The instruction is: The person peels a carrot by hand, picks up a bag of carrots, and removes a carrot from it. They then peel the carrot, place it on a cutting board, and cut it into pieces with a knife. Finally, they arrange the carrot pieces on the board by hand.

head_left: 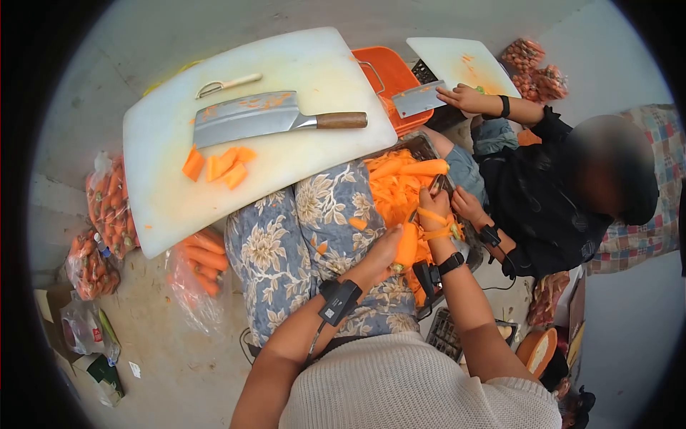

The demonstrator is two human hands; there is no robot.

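Fingers (391, 237) of the left hand (379, 254) curl around a long orange carrot (406, 245). The right hand (435, 209) pinches a slim metal peeler (433, 188) just above it.

I see soft, even daylight with faint shadows. Above the grip of the left hand (382, 250) on the carrot (406, 247), the white cutting board (300, 64) glares, nearly washed out. Far from the grip, fisheye distortion bends the edges into a black vignette; a patch to its right is blurred.

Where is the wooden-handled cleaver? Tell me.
Head view, upper left: the wooden-handled cleaver lies flat on the white cutting board, between a peeler above and cut carrot pieces below.
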